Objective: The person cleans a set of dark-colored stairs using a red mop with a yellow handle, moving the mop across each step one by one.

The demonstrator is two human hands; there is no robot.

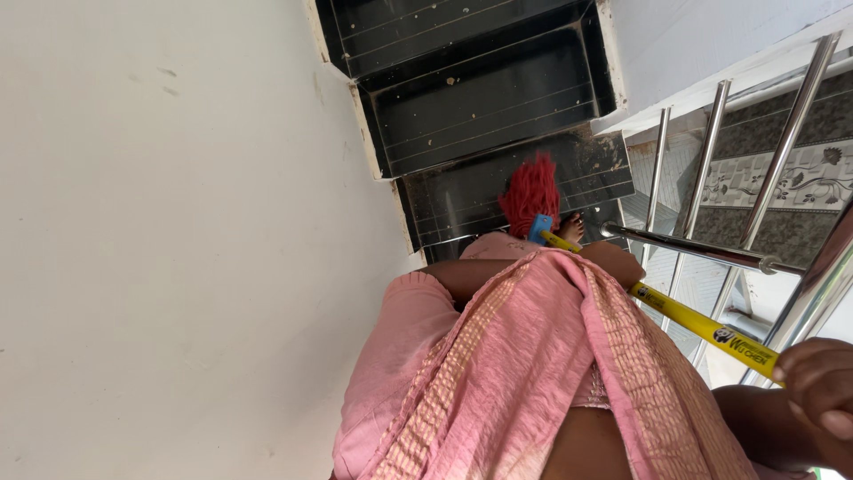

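Mid-stair, I mop my way along a dark flight: my right hand (822,382), at four o'clock in view, is clenched around the top of the yellow mop handle (702,327), which runs up toward eleven o'clock, past my pink sari (524,373), to the red mop head (530,194) resting on a dark step (480,200) near the centre. A blue collar (539,228) joins head and handle, and my bare toes (571,229) show just beside it, at its three o'clock. My left arm crosses under the cloth toward the handle lower down; the hand itself is hidden by the fabric, so I cannot tell whether it grips or merely steadies. A white wall (160,249) fills the nine o'clock side, and a steel railing (711,253) stands at two to three o'clock, with a patterned tile border (800,178) behind it. To my mind, doing this well means keeping the strands flat on the tread, drawing them from the wall side across to the rail side, working into the corner under each riser, and keeping the long handle clear of the balusters while my feet stay off the wet part.
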